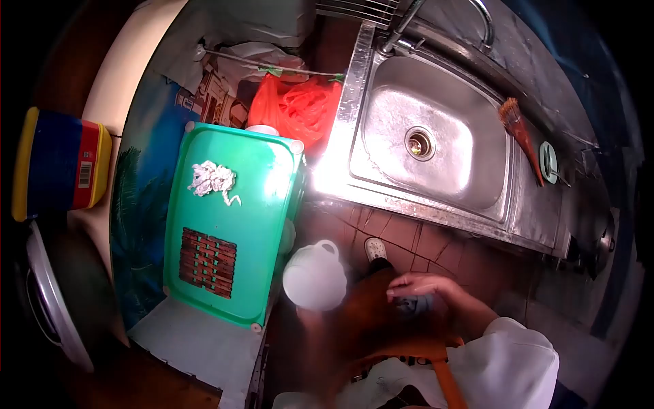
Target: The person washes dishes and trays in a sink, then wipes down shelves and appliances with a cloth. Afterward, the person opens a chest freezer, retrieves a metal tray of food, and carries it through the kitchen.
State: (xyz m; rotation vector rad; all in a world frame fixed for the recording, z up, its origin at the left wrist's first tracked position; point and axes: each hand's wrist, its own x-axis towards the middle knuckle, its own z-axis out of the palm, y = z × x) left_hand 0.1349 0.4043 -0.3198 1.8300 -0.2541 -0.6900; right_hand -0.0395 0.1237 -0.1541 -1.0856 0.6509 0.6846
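Observation:
A white, rounded vessel with a loop handle (315, 278) is between the green table and my body, its loop pointing away from me. My left hand (313, 324), blurred and dim, is at the near side of this vessel and grips it; most of the fingers are hidden. In front of my orange-brown apron (368, 310) is my right hand (417, 283), its fingers stretched out to the left. Just below that hand is a patch of grey-blue cloth (412, 305); whether they touch, I cannot tell.
A steel sink (470, 157) with a tap (409, 24) lies ahead right. A brush (519, 136) rests on its ledge. On the green-topped table (255, 225) are a crumpled white cloth (212, 178) and a brown slatted mat (208, 262). Behind hangs a red plastic bag (293, 109).

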